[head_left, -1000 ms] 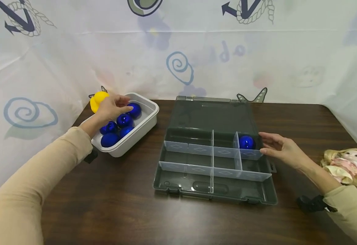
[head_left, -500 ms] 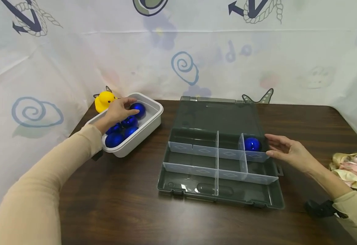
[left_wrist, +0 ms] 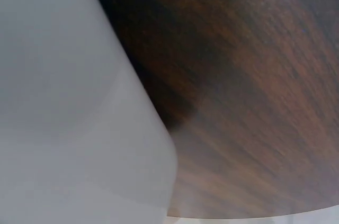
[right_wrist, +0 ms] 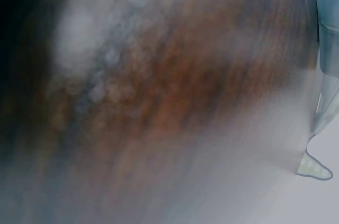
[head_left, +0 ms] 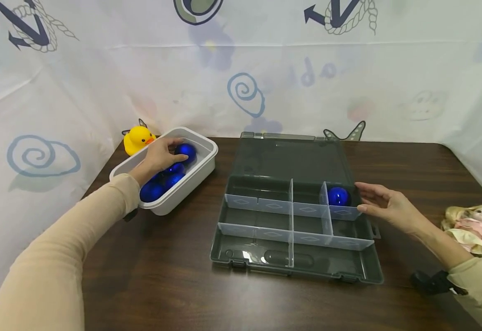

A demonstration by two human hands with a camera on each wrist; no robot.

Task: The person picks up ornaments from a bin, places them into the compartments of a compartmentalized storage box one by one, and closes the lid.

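In the head view my left hand point(head_left: 161, 155) reaches into the white plastic box point(head_left: 195, 178), with thumb and fingers on either side of a shiny blue bauble point(head_left: 186, 151). Several other blue baubles point(head_left: 152, 191) lie below it, partly hidden by the hand and wrist. My right hand point(head_left: 390, 209) rests with extended fingers at the right edge of the grey see-through organizer case point(head_left: 296, 158). One blue bauble point(head_left: 338, 196) sits in its rear right compartment. The left wrist view shows only the white box's outer wall point(left_wrist: 79, 97) beside the table; neither wrist view shows a hand.
A yellow rubber duck point(head_left: 137, 140) stands behind the white box. At the right lies a blonde doll point(head_left: 474, 227) in a pink dress, close to my right forearm. The case's lid lies open toward the back; pale dividers point(head_left: 266, 232) split its base. A printed curtain point(head_left: 241, 59) surrounds the table.
My left hand has moved slightly in over the bauble, its thumb lower on the ball. The duck's face has come into view. The right hand stays at the case; the camera shifted a little.
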